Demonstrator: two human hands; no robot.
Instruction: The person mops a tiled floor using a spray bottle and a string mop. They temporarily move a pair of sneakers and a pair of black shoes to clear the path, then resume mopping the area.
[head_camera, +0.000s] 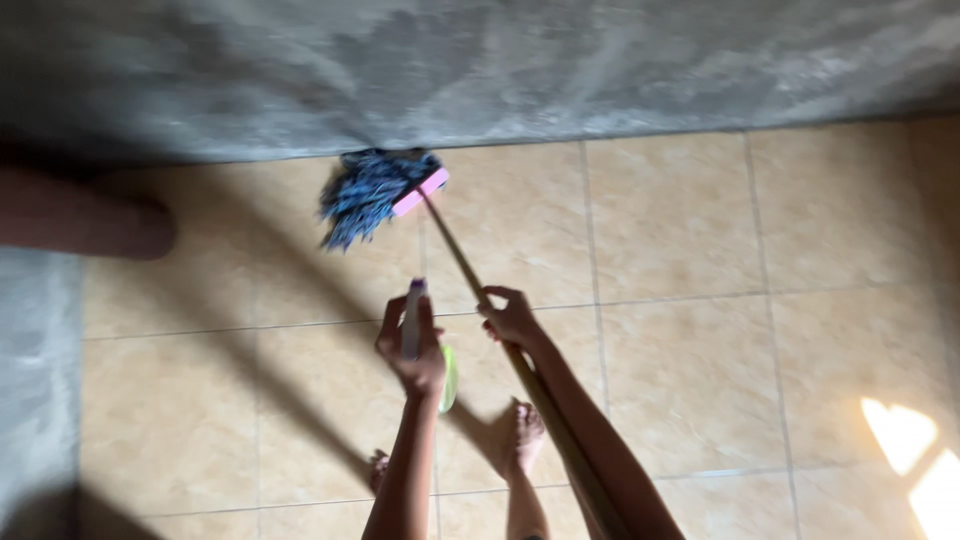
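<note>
My right hand (512, 318) grips the long wooden handle (470, 270) of a mop. The handle runs up and left to a pink clamp (420, 192) with a blue string mop head (365, 195), which rests on the tan tiled floor at the foot of the grey wall. My left hand (412, 350) is closed around a slim light-coloured bottle (412, 318) with a purple cap, held upright left of the handle; a green part (449, 380) shows below the hand. My bare feet (520, 435) stand on the tiles beneath my arms.
A rough grey concrete wall (500, 70) runs across the top, and another grey surface (35, 380) lines the left edge. A reddish blurred shape (85, 225) lies at the far left. Sunlight patches (915, 455) fall on the tiles at lower right.
</note>
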